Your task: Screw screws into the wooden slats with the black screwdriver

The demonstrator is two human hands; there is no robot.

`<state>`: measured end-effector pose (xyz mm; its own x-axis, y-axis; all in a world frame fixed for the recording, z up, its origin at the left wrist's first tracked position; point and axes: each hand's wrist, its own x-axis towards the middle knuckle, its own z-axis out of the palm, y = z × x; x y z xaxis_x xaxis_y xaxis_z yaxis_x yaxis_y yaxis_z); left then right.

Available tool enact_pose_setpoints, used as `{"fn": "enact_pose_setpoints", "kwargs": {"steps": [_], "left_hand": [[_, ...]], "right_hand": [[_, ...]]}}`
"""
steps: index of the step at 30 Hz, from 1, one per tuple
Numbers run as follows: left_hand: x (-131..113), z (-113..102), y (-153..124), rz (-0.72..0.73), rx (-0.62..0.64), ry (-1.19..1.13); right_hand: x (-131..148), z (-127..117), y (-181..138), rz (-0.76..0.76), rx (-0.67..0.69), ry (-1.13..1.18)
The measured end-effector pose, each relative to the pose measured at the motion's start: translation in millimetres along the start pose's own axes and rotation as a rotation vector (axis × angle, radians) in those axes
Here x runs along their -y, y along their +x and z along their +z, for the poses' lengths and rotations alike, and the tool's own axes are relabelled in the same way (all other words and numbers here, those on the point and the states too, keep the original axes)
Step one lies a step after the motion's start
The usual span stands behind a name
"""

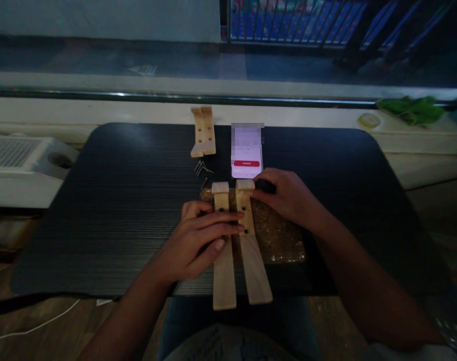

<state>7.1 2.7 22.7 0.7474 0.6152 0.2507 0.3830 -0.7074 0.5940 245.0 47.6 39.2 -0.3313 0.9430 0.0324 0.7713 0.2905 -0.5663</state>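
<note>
Pale wooden strips w/ hooked tops (224, 281): two, long, side by side w/ a narrow gap btwn; upper parts over a glossy brown flat pad (283, 238), lower ends reaching the near edge of a black round-cornered desk (119, 210).
Left hand (198, 235): unclenched, fingers laid flat across the L strip, two fingertips on the R strip by its holes; looks like pressing both vs. sliding, not wrapping either.
Right hand (288, 193): grasping a dark rounded object (266, 186) beside the R strip's hook; prob. a handle, can't tell of what.
Brown pad: under the wood, prob. to protect the desktop.
Thin metal screws (199, 168): small loose pile just beyond the pad, one apart near its corner; prob. there for easy reach.
Short hooked wooden pieces (209, 130): pair at the desk's far edge, holes visible; prob. set out of the hands' way.
Lit phone w/ red on-screen bar (247, 155): beyond the R strip, screen up, prob. for quick reading.
</note>
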Motion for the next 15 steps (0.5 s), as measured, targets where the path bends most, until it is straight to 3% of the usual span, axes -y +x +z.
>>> {"fn": "enact_pose_setpoints", "kwargs": {"steps": [15], "left_hand": [[1.8, 2.1, 2.0, -0.001, -0.025, 0.014]], "right_hand": [[-3.6, 0.8, 2.8, -0.008, -0.037, -0.046]]}}
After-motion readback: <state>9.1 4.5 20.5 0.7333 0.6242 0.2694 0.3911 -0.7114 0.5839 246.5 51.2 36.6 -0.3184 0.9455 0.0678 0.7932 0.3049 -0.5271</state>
